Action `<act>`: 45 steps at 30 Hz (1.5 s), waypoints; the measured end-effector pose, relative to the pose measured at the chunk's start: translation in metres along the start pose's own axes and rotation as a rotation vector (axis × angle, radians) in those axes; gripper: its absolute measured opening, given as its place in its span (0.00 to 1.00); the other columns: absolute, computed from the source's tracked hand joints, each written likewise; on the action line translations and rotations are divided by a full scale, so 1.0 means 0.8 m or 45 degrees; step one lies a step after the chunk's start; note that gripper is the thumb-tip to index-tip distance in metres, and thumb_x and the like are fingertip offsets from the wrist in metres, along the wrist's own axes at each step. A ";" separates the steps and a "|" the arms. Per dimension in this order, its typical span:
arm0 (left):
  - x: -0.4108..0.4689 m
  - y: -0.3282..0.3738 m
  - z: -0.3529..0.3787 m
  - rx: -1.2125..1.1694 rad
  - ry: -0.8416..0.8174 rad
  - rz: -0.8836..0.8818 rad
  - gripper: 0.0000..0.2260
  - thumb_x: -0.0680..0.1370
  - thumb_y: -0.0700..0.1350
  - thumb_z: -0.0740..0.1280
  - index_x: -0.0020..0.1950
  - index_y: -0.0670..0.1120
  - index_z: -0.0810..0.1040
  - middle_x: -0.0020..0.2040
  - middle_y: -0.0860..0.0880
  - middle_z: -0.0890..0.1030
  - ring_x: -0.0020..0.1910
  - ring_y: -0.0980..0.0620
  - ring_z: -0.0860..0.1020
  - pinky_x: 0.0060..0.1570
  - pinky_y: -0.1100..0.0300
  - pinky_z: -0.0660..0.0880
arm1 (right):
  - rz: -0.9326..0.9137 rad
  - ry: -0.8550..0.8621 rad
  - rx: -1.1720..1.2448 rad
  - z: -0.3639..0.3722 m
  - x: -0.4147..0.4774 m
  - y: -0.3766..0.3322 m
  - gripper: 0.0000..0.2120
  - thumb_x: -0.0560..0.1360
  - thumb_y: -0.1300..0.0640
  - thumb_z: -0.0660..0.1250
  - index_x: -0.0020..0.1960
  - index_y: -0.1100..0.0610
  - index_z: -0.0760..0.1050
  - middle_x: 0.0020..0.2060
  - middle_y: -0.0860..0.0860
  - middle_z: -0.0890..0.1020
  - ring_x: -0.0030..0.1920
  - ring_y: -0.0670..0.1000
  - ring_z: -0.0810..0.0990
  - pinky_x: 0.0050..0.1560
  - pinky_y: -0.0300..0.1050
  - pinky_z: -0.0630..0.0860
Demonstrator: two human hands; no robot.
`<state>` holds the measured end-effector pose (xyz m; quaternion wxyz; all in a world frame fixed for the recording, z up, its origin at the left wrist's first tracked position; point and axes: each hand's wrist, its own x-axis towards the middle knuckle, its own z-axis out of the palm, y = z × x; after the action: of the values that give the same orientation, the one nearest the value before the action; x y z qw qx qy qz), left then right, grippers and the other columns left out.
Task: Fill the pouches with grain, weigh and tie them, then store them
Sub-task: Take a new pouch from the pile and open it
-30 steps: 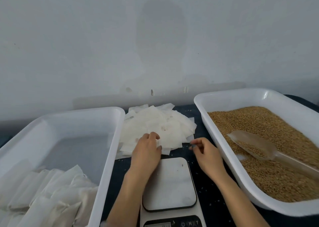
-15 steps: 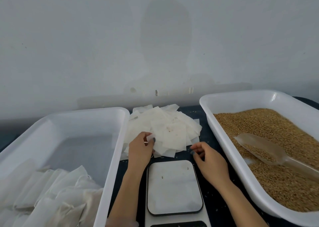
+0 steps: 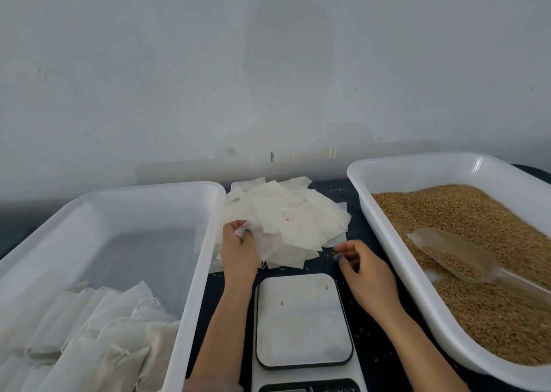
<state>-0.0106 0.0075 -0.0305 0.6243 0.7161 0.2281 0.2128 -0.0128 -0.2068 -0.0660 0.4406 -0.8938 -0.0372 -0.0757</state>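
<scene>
A heap of empty white pouches (image 3: 286, 221) lies on the dark table between two white trays. My left hand (image 3: 238, 251) pinches the near left corner of one pouch in the heap. My right hand (image 3: 363, 269) hovers just right of the heap with loosely curled fingers and holds nothing. A white scale (image 3: 301, 320) sits in front of the heap, a few grains on its plate. The right tray (image 3: 387, 165) holds brown grain (image 3: 477, 212) with a clear scoop (image 3: 456, 254) lying in it. Filled, tied pouches (image 3: 98, 332) fill the near end of the left tray (image 3: 143, 191).
A pale wall stands close behind the table. Loose grains are scattered on the dark tabletop (image 3: 363, 230) around the scale. The far half of the left tray shows its bare floor.
My left hand slid from on top of the heap to its left edge and pinched a pouch corner. My right hand stayed beside the heap.
</scene>
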 end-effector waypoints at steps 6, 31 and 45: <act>-0.016 0.010 -0.004 0.081 0.115 0.452 0.17 0.81 0.33 0.54 0.57 0.55 0.72 0.41 0.53 0.75 0.36 0.59 0.72 0.34 0.74 0.68 | -0.003 -0.020 -0.020 0.000 0.000 0.000 0.07 0.79 0.55 0.66 0.54 0.44 0.74 0.44 0.39 0.81 0.43 0.37 0.78 0.38 0.34 0.71; -0.051 0.032 -0.002 0.137 -0.616 0.561 0.21 0.77 0.29 0.57 0.48 0.55 0.77 0.49 0.64 0.78 0.42 0.56 0.74 0.41 0.70 0.70 | 0.103 -0.261 1.151 -0.031 -0.016 -0.052 0.22 0.67 0.51 0.74 0.61 0.52 0.77 0.43 0.57 0.87 0.46 0.54 0.87 0.44 0.41 0.82; -0.050 0.034 0.001 0.095 -0.415 0.545 0.11 0.77 0.47 0.72 0.53 0.61 0.75 0.52 0.59 0.80 0.39 0.51 0.77 0.44 0.53 0.77 | -0.041 -0.142 0.997 -0.026 -0.020 -0.054 0.20 0.61 0.52 0.79 0.30 0.50 0.67 0.28 0.50 0.77 0.29 0.43 0.76 0.33 0.31 0.74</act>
<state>-0.0409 -0.0202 -0.0044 0.5668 0.7954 -0.0245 0.2134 -0.0363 -0.1973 -0.0225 0.7443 -0.6600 -0.1010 -0.0141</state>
